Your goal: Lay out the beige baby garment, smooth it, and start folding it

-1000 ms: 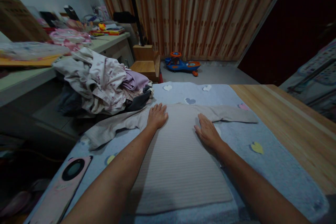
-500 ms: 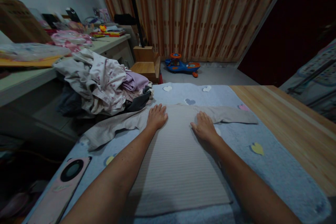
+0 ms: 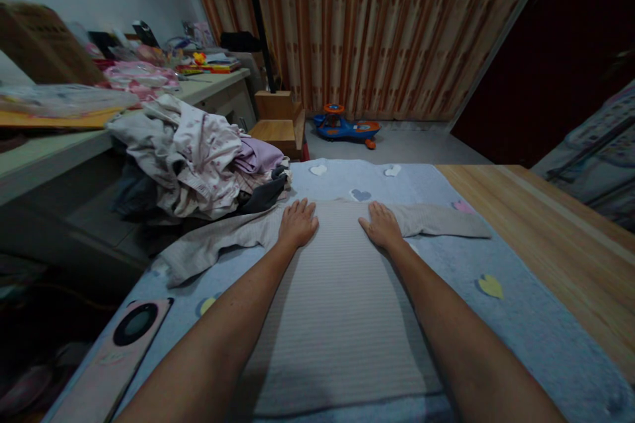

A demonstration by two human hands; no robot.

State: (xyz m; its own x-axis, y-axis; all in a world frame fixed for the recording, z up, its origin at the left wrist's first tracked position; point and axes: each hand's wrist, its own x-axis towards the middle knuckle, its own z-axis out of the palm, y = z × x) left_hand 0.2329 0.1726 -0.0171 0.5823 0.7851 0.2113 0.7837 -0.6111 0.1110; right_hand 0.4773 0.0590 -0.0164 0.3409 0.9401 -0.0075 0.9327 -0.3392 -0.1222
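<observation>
A light grey, finely striped long-sleeved shirt lies flat on a blue blanket with heart shapes. Its sleeves stretch out to both sides, and the left one is wrinkled. My left hand rests flat on the shirt near the left shoulder, fingers extended. Near the right shoulder my right hand lies with the palm down and the thumb spread. Neither hand grips the cloth. My forearms cover parts of the shirt's side edges.
A heap of clothes sits at the left, beside a cluttered desk. A pink phone lies at the lower left. Bare wooden tabletop shows on the right. On the floor beyond stand a wooden stool and a blue ride-on toy.
My right hand has shifted slightly up the shirt toward its shoulder. My left hand stays nearly in place, and the camera view has tilted a little.
</observation>
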